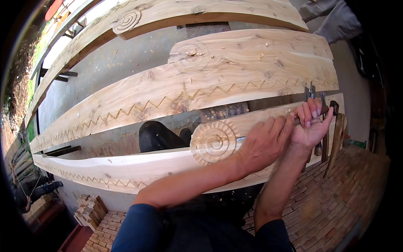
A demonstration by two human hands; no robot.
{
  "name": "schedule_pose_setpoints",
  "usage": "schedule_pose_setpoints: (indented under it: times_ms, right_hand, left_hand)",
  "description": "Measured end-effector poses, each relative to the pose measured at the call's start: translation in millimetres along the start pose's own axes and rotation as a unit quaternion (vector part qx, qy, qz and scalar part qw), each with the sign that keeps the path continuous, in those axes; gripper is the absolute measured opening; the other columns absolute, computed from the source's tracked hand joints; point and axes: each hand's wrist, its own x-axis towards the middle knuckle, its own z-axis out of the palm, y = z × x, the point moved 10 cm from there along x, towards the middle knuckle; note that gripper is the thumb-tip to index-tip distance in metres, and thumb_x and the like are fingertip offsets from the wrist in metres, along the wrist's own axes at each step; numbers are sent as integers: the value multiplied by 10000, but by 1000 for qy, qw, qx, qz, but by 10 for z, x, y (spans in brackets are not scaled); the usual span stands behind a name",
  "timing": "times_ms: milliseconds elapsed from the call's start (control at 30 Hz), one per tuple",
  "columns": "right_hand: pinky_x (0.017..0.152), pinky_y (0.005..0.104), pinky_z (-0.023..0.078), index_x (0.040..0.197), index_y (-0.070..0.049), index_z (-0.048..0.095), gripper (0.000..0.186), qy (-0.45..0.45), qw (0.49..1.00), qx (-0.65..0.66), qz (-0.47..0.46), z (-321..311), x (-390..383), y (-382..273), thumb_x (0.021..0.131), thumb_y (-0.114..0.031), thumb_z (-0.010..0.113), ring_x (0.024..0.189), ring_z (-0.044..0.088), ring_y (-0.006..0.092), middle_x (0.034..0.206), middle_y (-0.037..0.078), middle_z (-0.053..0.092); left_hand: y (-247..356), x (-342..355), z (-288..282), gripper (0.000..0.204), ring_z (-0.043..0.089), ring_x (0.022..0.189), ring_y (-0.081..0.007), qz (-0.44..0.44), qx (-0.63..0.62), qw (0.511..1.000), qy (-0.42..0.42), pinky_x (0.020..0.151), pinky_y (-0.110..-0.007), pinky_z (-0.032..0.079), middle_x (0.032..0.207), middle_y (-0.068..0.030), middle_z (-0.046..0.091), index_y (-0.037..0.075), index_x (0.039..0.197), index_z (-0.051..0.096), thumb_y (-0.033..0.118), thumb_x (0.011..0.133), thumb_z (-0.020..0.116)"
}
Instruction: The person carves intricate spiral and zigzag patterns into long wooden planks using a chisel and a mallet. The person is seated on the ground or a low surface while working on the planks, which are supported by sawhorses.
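A carved round rosette (216,142) with concentric rings and a toothed border stands out on the nearest pale wooden plank (168,161). At the rosette's right edge rests the metal tip of a carving chisel (241,138). My left hand (264,145) is closed round the chisel's shaft, its fingers over the top and hiding much of it. Further right, my right hand (312,122) is curled around the chisel's dark handle (324,110), palm turned up. Just beyond the right hand, a hammer (334,138) with a wooden handle and dark head lies across the plank's end.
A second plank (252,63) with a zigzag groove, a pencilled circle and wood chips lies beyond a gap. Another plank (218,14) with a carved spiral is farther off. Several metal tools (310,90) lie by the right hand. Wood blocks (90,210) sit on brick paving (348,189).
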Motion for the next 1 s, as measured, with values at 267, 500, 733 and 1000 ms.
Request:
schedule_pose_setpoints:
  times_ms: [267, 500, 733, 1000]
  right_hand:
    - [419, 272, 213, 740, -139, 366, 566, -33, 998, -43, 13, 97, 48, 47, 1085, -580, 442, 442, 226, 108, 651, 3, 360]
    - [413, 276, 215, 741, -139, 368, 566, -15, 998, -55, 14, 54, 53, 67, 1080, -584, 447, 436, 230, 110, 653, 8, 368]
    - [395, 270, 198, 723, -145, 363, 587, 8, 996, -91, -4, 88, 51, 50, 1084, -605, 418, 428, 225, 108, 645, 7, 363]
    - [384, 269, 176, 727, -158, 380, 600, 90, 983, -158, -31, -16, 78, 77, 1089, -635, 395, 420, 195, 101, 626, 2, 360]
  left_hand:
    - [-101, 37, 75, 580, 615, 835, -217, -17, -11, 1000, -12, 587, -327, 489, 957, -84, 551, -33, 1432, 539, 127, 890, 668]
    - [-144, 41, 90, 573, 624, 842, -224, -33, -34, 999, -18, 581, -334, 497, 962, -86, 542, -24, 1425, 541, 93, 872, 638]
    - [-168, 65, 63, 564, 638, 848, -233, -40, -55, 998, -11, 592, -344, 514, 957, -88, 542, -7, 1403, 553, 75, 851, 634]
    - [-217, 79, 108, 468, 657, 855, -246, -63, -78, 995, -11, 584, -368, 519, 949, -84, 563, 27, 1387, 550, 141, 945, 657]
